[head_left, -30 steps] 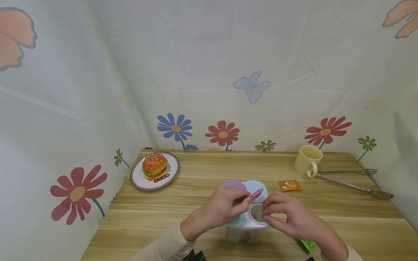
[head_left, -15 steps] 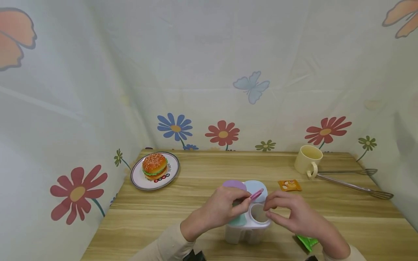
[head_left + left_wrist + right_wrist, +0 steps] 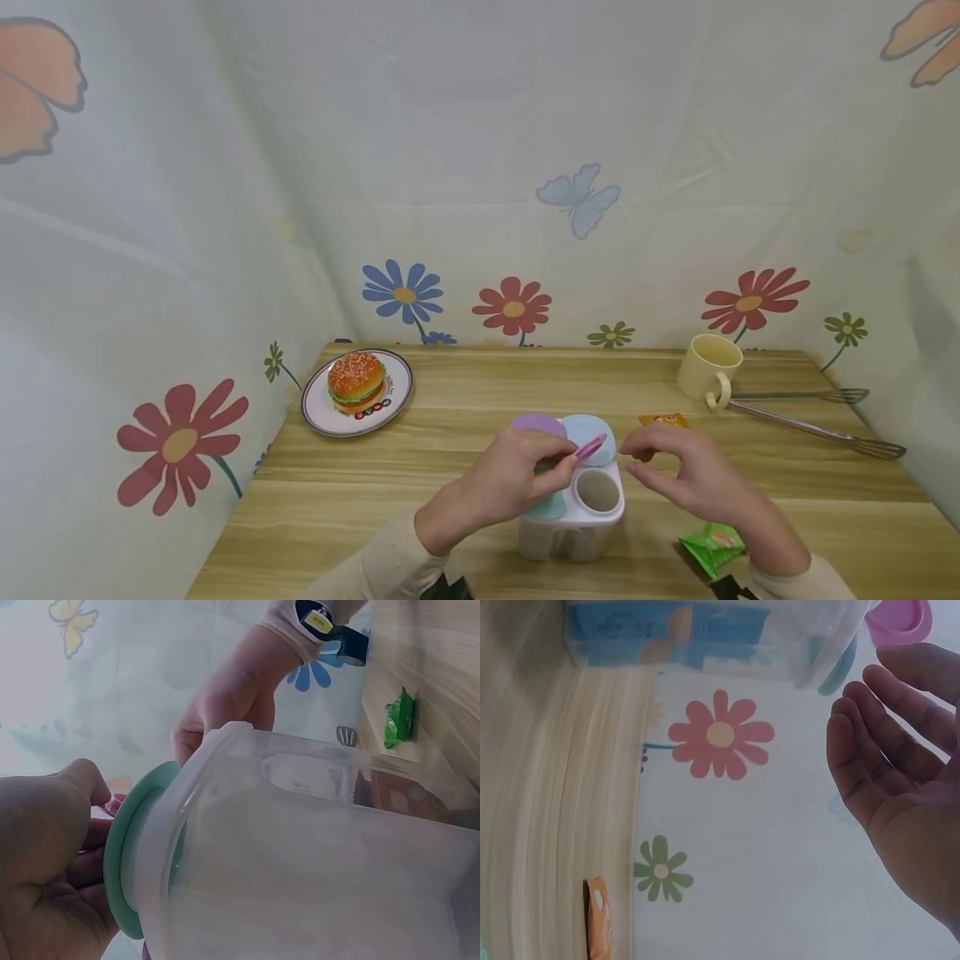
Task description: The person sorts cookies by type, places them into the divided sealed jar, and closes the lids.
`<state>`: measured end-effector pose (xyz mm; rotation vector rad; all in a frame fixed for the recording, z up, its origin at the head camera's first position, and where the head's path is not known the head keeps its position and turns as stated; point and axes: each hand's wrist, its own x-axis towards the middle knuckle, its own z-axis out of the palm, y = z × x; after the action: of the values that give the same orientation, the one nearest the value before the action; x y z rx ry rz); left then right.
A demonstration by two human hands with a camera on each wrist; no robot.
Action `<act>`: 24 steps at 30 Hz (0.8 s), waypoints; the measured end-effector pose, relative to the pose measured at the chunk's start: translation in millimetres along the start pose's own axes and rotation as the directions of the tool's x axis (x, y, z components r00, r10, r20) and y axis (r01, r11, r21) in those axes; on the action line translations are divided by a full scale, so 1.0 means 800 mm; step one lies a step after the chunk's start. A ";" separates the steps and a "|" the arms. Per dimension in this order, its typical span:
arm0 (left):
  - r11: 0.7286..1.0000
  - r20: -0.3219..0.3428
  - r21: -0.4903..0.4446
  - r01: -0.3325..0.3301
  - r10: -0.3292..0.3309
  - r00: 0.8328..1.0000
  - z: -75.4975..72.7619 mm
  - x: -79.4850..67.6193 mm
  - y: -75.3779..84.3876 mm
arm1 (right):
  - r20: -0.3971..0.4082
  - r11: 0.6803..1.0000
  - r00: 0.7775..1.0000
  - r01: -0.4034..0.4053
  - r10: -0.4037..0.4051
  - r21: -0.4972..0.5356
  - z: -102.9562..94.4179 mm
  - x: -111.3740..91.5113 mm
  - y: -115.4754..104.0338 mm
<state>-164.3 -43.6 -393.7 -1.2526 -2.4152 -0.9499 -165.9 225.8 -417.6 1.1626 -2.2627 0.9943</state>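
Note:
A clear plastic storage box point(image 3: 564, 542) with a white top and several round compartments stands at the table's front. Purple point(image 3: 538, 424), blue point(image 3: 581, 433) and green point(image 3: 551, 507) lids cover three of its openings, while the front right opening point(image 3: 597, 490) is uncovered. Over the box my left hand point(image 3: 510, 479) pinches a pink lid point(image 3: 590, 447), tilted up on edge. To the right of the opening my right hand point(image 3: 686, 471) hovers with loosely bent fingers and nothing in them. In the right wrist view a blue packet point(image 3: 667, 634) shows through the box wall.
A green packet point(image 3: 712, 548) lies by the right forearm, and an orange packet point(image 3: 663, 420) sits behind the right hand. Further back are a yellow mug point(image 3: 708, 368) and two metal whisks point(image 3: 817, 425). A plate point(image 3: 315, 408) bearing a burger point(image 3: 356, 379) stands at the back left.
My right hand has drawn away to the right from the uncovered opening, exposing its rim and more of the green packet. The left hand keeps the pink lid in place.

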 end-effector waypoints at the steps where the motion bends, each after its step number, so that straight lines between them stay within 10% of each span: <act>1: 1.000 0.000 0.003 0.000 0.000 1.000 0.000 0.000 0.000 | -0.013 1.000 1.000 -0.003 0.003 -0.007 0.000 -0.001 0.004; 24: 1.000 0.005 -0.001 0.017 -0.017 1.000 0.000 -0.001 0.001 | -0.060 0.913 0.924 -0.383 0.378 -0.144 -0.005 -0.023 0.068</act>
<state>-163.4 -44.1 -393.7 -1.2387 -2.4331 -0.9534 -200.3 260.1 -448.8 0.6477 -2.5459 0.9416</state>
